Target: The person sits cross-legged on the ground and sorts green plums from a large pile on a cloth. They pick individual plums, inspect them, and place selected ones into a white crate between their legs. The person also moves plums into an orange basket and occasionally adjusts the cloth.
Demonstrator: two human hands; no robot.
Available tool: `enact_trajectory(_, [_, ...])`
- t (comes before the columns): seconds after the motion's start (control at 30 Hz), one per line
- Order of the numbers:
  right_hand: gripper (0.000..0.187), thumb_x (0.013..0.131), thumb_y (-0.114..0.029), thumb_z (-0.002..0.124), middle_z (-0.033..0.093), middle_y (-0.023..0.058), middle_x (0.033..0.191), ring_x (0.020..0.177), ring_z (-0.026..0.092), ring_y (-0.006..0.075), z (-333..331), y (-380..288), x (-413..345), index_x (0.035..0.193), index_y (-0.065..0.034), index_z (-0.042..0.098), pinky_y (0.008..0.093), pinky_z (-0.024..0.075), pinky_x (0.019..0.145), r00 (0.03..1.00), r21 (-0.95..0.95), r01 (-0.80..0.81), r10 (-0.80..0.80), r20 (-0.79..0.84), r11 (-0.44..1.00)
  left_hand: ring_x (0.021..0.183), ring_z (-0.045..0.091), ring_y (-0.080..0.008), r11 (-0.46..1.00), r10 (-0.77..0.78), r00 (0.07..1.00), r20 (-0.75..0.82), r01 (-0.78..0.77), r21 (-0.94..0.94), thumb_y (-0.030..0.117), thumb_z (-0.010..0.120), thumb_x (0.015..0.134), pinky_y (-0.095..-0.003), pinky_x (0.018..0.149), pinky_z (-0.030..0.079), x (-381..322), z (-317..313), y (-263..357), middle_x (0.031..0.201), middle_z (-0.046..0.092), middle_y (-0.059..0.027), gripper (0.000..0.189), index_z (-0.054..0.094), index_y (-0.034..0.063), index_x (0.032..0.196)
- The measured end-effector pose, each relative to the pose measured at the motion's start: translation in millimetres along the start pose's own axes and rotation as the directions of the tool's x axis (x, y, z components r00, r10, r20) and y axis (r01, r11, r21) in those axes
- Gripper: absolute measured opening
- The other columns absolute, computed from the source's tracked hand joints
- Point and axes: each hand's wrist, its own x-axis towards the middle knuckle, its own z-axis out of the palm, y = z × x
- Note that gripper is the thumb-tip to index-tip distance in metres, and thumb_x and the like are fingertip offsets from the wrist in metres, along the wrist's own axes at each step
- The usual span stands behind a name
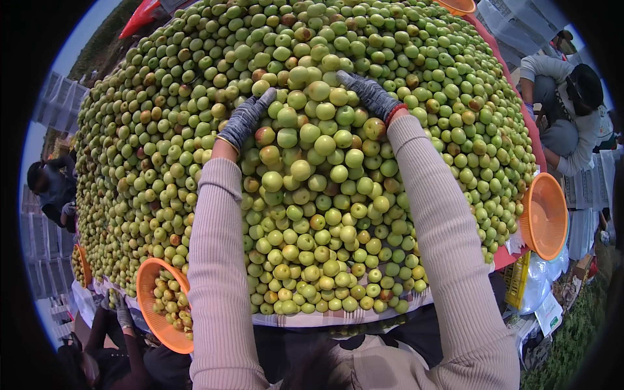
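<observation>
A great heap of green jujubes [161, 117], some blushed reddish brown, fills the space before me. My left hand [246, 117], in a grey knit glove, rests against the fruit with its thumb stretched out. Across from it, my right hand [368, 92], gloved alike with a red cuff, lies extended on the pile. A mound of jujubes [319, 90] sits between the two hands, touched at its sides. Neither hand has clearly closed around a single fruit. Some of the left fingers are hidden. Nearest my body, the jujubes [312, 282] thin out over a checked cloth [341, 317].
An orange basket [151, 282] partly filled with browner jujubes stands at left; another orange basket [543, 217] is at right, above a yellow crate [516, 280]. People work at the right [570, 107], left [53, 185] and lower left [117, 341]. Stacked crates [587, 183] stand behind.
</observation>
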Motion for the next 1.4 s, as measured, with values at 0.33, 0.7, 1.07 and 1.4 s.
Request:
enact_trajectory(0.33, [0.063, 0.088, -0.06, 0.058, 0.066, 0.0084, 0.12, 0.108, 0.062, 0.0215, 37, -10, -58, 0.129, -0.013, 0.06, 0.0359, 0.0497, 0.094, 0.932, -0.375, 0.197, -0.055, 0.358, 0.906, 0.119, 0.053, -0.0126, 0.964, -0.038, 0.983, 0.178, 0.083, -0.253, 0.04, 0.055, 0.098, -0.0286, 0.106, 0.038, -70, 39, 24, 0.129, 0.06, -0.0024, 0.048, 0.057, 0.0089, 0.134])
enact_trajectory(0.7, [0.06, 0.081, -0.047, 0.065, 0.037, 0.0073, 0.153, 0.14, 0.037, 0.0278, 73, -17, -176, 0.136, -0.0242, 0.056, 0.046, 0.0275, 0.116, 0.917, -0.764, 0.372, -0.079, 0.391, 0.527, 0.103, 0.06, -0.0299, 0.824, 0.342, 0.923, 0.175, -0.384, 0.415, 0.041, 0.062, 0.09, -0.0422, 0.092, 0.047, -182, 50, 48, 0.108, 0.065, -0.0092, 0.029, 0.069, 0.0252, 0.113])
enact_trajectory(1.07, [0.038, 0.095, -0.039, 0.058, 0.064, 0.0102, 0.124, 0.117, 0.06, 0.0256, 70, -7, -245, 0.121, -0.0137, 0.067, 0.0377, 0.0454, 0.102, 0.968, -0.552, 0.247, -0.178, 0.176, 0.797, 0.137, 0.041, -0.0296, 0.758, 0.485, 0.868, -0.108, -0.355, 0.547, 0.01, 0.068, 0.082, -0.0463, 0.115, 0.029, -306, 63, 21, 0.148, 0.045, -0.0094, 0.039, 0.07, 0.0254, 0.118])
enact_trajectory(1.4, [0.042, 0.09, -0.032, 0.06, 0.057, 0.0101, 0.137, 0.123, 0.056, 0.029, 109, -58, -81, 0.131, -0.0186, 0.06, 0.0412, 0.0439, 0.104, 0.987, -0.699, 0.132, -0.158, 0.028, 0.703, 0.141, 0.033, -0.0348, 0.859, 0.109, 0.918, -0.382, 0.106, 0.5, 0.021, 0.068, 0.089, -0.0422, 0.115, 0.033, -213, -17, -28, 0.151, 0.038, -0.0181, 0.056, 0.049, 0.0222, 0.141])
